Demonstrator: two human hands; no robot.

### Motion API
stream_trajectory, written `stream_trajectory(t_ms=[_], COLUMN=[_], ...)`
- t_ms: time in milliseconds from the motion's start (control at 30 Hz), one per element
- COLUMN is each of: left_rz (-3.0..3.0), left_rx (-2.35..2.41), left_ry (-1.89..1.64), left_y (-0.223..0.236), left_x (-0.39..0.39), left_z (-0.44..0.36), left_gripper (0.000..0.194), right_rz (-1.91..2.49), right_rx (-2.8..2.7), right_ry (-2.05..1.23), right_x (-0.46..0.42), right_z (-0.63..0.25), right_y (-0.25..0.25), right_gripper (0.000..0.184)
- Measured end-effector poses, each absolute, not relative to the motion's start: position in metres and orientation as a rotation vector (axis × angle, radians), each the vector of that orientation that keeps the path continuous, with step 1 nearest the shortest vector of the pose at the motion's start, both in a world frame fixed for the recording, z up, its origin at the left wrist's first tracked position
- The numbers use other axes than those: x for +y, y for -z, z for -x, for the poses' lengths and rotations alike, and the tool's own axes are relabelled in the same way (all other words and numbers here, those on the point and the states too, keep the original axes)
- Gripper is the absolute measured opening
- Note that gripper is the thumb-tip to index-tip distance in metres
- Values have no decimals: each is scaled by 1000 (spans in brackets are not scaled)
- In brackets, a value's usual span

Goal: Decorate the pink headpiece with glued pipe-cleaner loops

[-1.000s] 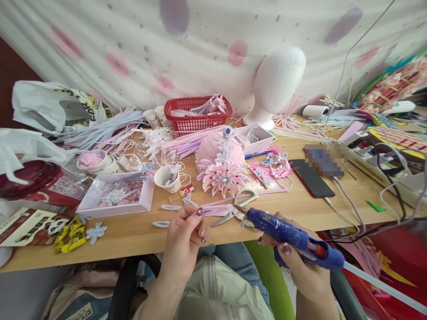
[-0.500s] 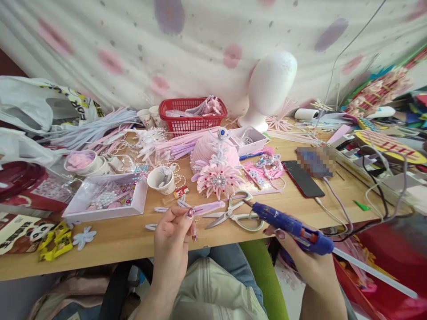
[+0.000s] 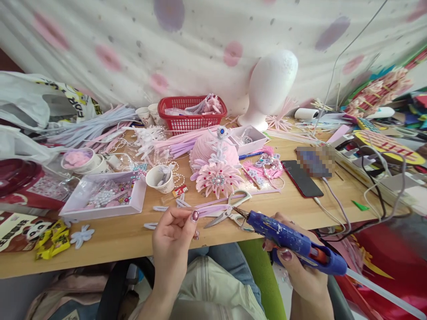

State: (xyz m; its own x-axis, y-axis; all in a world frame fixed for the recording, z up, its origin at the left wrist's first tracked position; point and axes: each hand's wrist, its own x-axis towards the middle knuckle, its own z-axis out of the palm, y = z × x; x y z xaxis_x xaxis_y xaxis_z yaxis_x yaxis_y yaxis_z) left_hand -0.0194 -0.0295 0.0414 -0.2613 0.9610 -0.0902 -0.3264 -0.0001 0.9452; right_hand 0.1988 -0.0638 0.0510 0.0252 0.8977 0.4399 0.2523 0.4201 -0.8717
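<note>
My left hand (image 3: 175, 242) is closed in a pinch, with lavender pipe cleaners (image 3: 213, 210) coming out of the fingertips toward the right. My right hand (image 3: 302, 262) is wrapped around a blue hot glue gun (image 3: 283, 233), a long white glue stick (image 3: 383, 293) out of its back end. The gun's nozzle points left, close to the far end of the pipe cleaners; whether they touch I cannot tell. Behind them lies a pair of scissors (image 3: 222, 218) with pale handles. Beyond these sits a pink rounded headpiece (image 3: 196, 153) with a pink beaded flower (image 3: 218, 180) on its front.
A white box of beads (image 3: 73, 209), a paper cup (image 3: 160, 184) and yellow wrapped sweets (image 3: 53, 240) are on the left. Behind stand a red basket (image 3: 191, 120) and a white foam head (image 3: 271, 84). To the right are a phone (image 3: 303, 180) and cables (image 3: 373, 186).
The glue gun has tilted and come left and slightly down, its nozzle now nearer my left fingertips. The pipe cleaners in my left hand have shifted slightly right, over the scissors.
</note>
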Motion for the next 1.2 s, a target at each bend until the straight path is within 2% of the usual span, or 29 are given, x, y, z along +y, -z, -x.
stream_trajectory(t_ms=[533,800,900,1067,1200], left_rz=[-688,-702,-639,-587,-620], left_rx=[1062,1087,1081,1157,1181], left_ry=[-1466,-1445,-1446,-1448,-1379], left_y=[-41,-39,-47,-53,-44], left_x=[-28,-26,-27,-28,-26], left_z=[21,22,17,8,10], left_gripper=[29,29,29,27,30], right_rz=[1094,1040,1307,1785,2033], right_rx=[-1532,-1626,-1486,-839,-855], right_ry=[-660,-738,-663,-336,-285], right_x=[-64,-67,-69,-53,-32], right_z=[-203,-206,-221,-262,-290], right_y=[-53,-61,-53,-28,-11], right_gripper=[33,39,36,45,55])
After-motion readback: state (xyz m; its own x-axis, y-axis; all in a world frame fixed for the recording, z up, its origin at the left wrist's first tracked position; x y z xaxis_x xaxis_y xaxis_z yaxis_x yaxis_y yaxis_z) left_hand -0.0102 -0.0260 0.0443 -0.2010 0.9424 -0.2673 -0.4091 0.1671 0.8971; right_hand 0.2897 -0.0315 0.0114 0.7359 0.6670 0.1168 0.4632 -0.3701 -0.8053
